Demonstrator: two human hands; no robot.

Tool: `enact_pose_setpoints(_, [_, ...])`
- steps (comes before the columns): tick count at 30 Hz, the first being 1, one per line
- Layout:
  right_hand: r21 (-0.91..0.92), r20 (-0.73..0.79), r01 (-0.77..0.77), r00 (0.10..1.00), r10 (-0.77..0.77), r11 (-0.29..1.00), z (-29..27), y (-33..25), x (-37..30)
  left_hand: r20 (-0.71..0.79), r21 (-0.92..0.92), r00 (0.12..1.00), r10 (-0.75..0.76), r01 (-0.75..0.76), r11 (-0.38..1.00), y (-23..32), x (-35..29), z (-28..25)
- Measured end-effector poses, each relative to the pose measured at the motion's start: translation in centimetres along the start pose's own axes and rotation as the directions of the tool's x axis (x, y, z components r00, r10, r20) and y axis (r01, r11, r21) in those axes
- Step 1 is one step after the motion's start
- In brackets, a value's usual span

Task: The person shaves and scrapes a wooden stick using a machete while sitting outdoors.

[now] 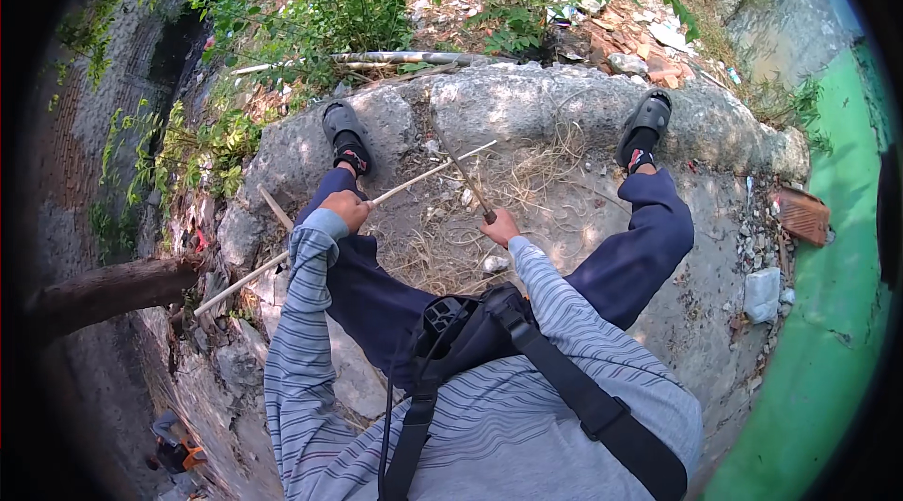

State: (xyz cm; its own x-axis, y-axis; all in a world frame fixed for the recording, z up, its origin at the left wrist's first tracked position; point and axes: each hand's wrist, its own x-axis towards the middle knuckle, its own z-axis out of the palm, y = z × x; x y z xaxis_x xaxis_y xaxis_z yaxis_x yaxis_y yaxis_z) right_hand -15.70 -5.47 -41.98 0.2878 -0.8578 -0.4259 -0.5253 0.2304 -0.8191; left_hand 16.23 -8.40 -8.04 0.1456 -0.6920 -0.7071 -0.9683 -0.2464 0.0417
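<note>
My left hand (pixel 346 207) is closed round a long, pale, thin stick (pixel 423 177). The stick slants from low on the left up to the right, and its far end crosses behind or over the blade; I cannot tell whether they touch. In my right hand (pixel 501 226) is the dark handle of a long narrow knife (pixel 463 172), its blade pointing away and to the left. Curly pale shavings (pixel 428 261) lie on the ground between my legs, with more dry strands near my right foot. A short flat piece of wood (pixel 275 207) sticks out beside my left forearm.
My feet rest on a rough stone ledge (pixel 508 96). Plants (pixel 348 12) and rubble lie past it. A tree trunk (pixel 113 294) juts in from the left. At right are a green-painted strip (pixel 800 341), a brick (pixel 802 216) and a white block (pixel 762 294). A person (pixel 176 449) is at lower left.
</note>
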Motion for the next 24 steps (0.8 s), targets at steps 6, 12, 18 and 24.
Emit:
enact_pose_setpoints(6, [0.113,0.067,-0.158,0.986,0.151,0.981,-0.8,2.7,0.7,-0.061,0.006,0.995,0.078,-0.077,0.997,-1.3,0.8,1.8])
enact_pose_setpoints(12, [-0.022,-0.022,-0.133,0.991,0.132,0.991,-0.8,1.0,0.6,-0.009,0.004,0.992,0.126,-0.126,0.992,-1.2,0.8,0.4])
enact_pose_setpoints(18, [0.002,-0.064,-0.132,0.989,0.132,0.991,-0.2,1.6,0.8,-0.038,-0.010,0.998,0.054,-0.055,0.998,-2.6,1.7,1.2])
enact_pose_setpoints(24, [0.042,-0.066,-0.061,0.996,0.063,0.997,0.6,1.3,0.3,0.004,-0.097,1.000,0.025,-0.024,0.995,-1.4,1.7,0.0])
